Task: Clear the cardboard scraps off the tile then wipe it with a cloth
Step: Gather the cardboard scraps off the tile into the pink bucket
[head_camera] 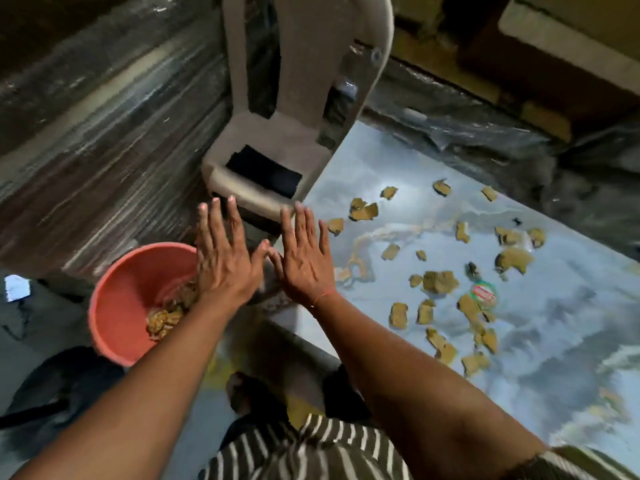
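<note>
Striped cloth (304, 452), a dark shirt with pale bars, sits lowest in view, and both bare forearms reach out from it. Fingers (218, 223) of the left hand (225, 265) are spread wide and flat, holding nothing, above the rim of a salmon-pink plastic bucket (114, 306). Just beside it the right hand (304, 261) is spread the same way, empty, thumbs nearly touching, with a thin red thread at the wrist.

Down in the bucket lies a crumpled heap of brown scraps (166, 315). To the right the glossy blue-grey marbled tile (554, 341) carries many torn cardboard scraps (440, 282), ragged, matte and tan, scattered well apart across its sheen. A round red-and-green sticker (483, 293) sits among them. Beyond the hands stands a beige plastic chair (294, 98), dusty, with a dark folded cloth (266, 171) on its seat; that looks like the wiping cloth.

My guess is the clearing is barely half done. Small flat pieces may cling to the slick surface and get missed, and a careless sweep could push them off the far edge instead of into the bucket. Wiping too early would just drag grit across the glaze.
</note>
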Demonstrator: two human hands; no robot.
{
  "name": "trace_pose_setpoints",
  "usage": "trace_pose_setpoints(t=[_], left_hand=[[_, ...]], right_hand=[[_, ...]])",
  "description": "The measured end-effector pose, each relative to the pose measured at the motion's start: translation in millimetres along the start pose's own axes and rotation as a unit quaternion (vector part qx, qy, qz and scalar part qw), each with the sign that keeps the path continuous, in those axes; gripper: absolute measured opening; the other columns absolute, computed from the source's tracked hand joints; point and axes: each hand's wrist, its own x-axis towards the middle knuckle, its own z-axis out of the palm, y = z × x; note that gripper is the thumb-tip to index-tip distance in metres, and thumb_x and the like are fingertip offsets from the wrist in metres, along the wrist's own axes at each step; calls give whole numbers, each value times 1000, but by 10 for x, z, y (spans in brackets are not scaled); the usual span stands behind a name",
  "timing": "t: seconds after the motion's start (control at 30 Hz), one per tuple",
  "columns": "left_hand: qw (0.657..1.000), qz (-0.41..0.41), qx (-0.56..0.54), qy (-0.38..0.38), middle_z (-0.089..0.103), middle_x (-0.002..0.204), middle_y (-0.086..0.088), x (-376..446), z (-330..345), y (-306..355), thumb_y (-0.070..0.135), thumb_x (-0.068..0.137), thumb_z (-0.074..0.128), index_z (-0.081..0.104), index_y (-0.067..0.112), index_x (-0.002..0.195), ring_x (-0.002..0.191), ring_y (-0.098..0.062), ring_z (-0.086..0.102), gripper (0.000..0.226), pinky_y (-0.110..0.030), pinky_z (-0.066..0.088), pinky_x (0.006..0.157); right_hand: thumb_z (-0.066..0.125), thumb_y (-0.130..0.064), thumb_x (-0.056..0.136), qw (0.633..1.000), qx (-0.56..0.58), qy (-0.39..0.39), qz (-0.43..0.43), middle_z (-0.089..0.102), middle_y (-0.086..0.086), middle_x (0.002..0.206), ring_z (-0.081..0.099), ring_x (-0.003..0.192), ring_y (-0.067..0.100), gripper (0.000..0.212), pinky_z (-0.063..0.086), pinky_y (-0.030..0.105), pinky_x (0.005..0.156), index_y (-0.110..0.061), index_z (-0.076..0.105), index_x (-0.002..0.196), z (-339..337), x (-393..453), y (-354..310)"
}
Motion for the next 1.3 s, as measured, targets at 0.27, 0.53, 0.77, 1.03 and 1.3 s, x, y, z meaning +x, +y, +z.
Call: trace_pose_setpoints(t=[0.27, 0.53, 0.77, 1.03, 1.3], left_hand=[[993, 112, 16, -33, 4, 171, -23, 141, 441, 1366, 60, 100, 31, -1, 8, 165, 159, -41, 0, 89, -53, 6, 129], [980, 174, 18, -93, -9, 173, -13, 182, 980, 2637, 64, 100, 31, -16, 22, 164, 160, -32, -12, 90, -49, -1, 130], [974, 178, 35, -136, -15, 172, -13, 223, 1248, 3003, 64, 100, 34, -19, 24, 163, 158, -28, -20, 91, -47, -7, 129], [988, -90, 42, -118, 6, 168, -30, 640, 1536, 2420, 65, 97, 45, 5, 20, 165, 157, -47, -1, 91, -63, 1, 125], [978, -119, -21, -168, -8, 170, -23, 980, 1744, 2307, 60, 100, 50, -7, 26, 165, 157, -43, -10, 93, -57, -3, 126]], right_hand=[[16, -61, 108, 997, 10, 42, 64, -9, 8, 176, -12, 162, 24, 77, -2, 52, 130, -18, -4, 168, -499, -395, 1329], [26, -61, 108, 987, 8, 39, 156, -10, 12, 175, -12, 162, 26, 80, 2, 56, 129, -17, -2, 168, -752, -858, 2727], [21, -59, 108, 952, 9, 35, 303, -18, 11, 174, -19, 161, 27, 79, -8, 53, 129, -16, -10, 167, -884, -1339, 3622], [33, -52, 109, 895, 81, 68, 433, -7, 16, 175, -2, 162, 34, 79, 4, 57, 129, -12, -1, 168, -982, -1417, 4567], [37, -59, 106, 877, 149, 27, 456, -5, 9, 176, 1, 162, 35, 72, 17, 63, 126, -36, 6, 167, -1141, -978, 5214]])
